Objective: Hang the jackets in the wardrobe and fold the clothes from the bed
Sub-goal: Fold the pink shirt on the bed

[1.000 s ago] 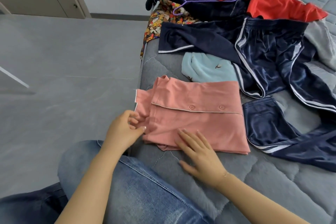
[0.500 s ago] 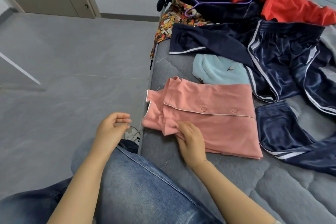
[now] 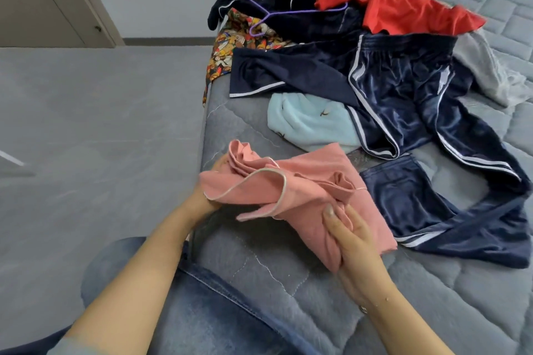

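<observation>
A pink pyjama shirt (image 3: 291, 190) with white piping is lifted off the grey quilted bed (image 3: 288, 274) near its left edge. My left hand (image 3: 210, 196) holds its left end from underneath, mostly hidden by the cloth. My right hand (image 3: 350, 242) grips the shirt's near right part, thumb on top. Behind it lie a light blue garment (image 3: 308, 124), shiny navy shorts and trousers (image 3: 403, 101), a red garment (image 3: 389, 0) and a dark jacket (image 3: 302, 17) with a purple hanger (image 3: 277, 13) on it.
A colourful patterned cloth (image 3: 227, 57) hangs over the bed's left edge. A grey garment (image 3: 484, 66) lies at the far right. My knee in blue jeans (image 3: 178, 297) rests on the bed's front. Grey floor (image 3: 86, 124) spreads to the left, with a door (image 3: 43, 0) beyond.
The folded pink shirt lay flat on the bed; now both hands have picked it up and it is bunched. My left hand moved from the air back under the shirt's left end.
</observation>
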Motion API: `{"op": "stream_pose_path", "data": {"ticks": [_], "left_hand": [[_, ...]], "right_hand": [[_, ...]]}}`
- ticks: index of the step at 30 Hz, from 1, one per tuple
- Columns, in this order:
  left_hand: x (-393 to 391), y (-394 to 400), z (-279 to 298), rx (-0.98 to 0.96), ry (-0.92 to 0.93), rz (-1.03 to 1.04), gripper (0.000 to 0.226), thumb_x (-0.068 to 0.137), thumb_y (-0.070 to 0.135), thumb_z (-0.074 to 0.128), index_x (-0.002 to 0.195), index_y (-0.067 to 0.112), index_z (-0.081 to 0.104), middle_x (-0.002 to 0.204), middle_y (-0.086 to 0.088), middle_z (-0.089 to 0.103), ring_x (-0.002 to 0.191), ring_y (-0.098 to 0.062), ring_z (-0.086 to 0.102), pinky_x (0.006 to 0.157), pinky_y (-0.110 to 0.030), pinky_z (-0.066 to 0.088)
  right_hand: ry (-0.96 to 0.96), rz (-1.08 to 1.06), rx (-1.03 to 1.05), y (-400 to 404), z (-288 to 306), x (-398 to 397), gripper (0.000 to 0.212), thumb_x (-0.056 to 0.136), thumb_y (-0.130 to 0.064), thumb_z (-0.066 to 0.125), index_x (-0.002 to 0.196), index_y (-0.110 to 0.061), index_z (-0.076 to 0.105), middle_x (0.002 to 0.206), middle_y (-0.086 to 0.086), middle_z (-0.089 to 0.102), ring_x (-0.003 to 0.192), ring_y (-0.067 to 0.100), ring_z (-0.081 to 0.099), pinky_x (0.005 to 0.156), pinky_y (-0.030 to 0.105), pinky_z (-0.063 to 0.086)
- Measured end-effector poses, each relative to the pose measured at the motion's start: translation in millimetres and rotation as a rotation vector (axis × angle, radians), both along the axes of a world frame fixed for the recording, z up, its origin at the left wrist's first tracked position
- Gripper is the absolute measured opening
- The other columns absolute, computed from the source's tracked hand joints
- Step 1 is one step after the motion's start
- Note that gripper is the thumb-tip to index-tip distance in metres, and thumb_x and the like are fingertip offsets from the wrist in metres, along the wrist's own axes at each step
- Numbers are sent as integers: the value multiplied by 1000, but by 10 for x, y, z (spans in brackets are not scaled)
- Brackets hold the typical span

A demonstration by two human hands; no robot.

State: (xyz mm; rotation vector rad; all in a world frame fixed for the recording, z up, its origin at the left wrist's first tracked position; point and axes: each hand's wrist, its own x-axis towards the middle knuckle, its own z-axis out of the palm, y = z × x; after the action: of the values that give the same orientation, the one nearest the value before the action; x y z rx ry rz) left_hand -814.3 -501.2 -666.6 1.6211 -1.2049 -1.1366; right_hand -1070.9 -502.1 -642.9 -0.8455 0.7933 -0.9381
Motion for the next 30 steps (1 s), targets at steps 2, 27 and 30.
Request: {"op": "stream_pose_path", "data": {"ticks": [2,27,30], "left_hand": [[-173,-56,221,-21,36,-83,43,65,39,66,106,35,54,98,33,67,91,18,58,77,0,44],[-592,-840,-112,531,147,-455,53,70,35,84,118,28,65,115,9,72,107,-8,67,92,-25,48],[-531,-627,-157,541,144,-386,62,54,50,84,112,33,69,110,12,73,103,-5,68,92,-25,47]], "right_hand": [[-104,-30,95,-29,14,-170,28,90,-23,58,114,-20,72,127,10,66,119,21,62,90,27,53],[460,-735,505,135,-786,-424,44,102,-49,37,134,-23,51,143,1,46,124,20,52,108,45,40],[423,-677,404,57,-726,-406,27,102,-46,41,114,-29,59,122,-10,64,111,8,60,100,36,46]]}}
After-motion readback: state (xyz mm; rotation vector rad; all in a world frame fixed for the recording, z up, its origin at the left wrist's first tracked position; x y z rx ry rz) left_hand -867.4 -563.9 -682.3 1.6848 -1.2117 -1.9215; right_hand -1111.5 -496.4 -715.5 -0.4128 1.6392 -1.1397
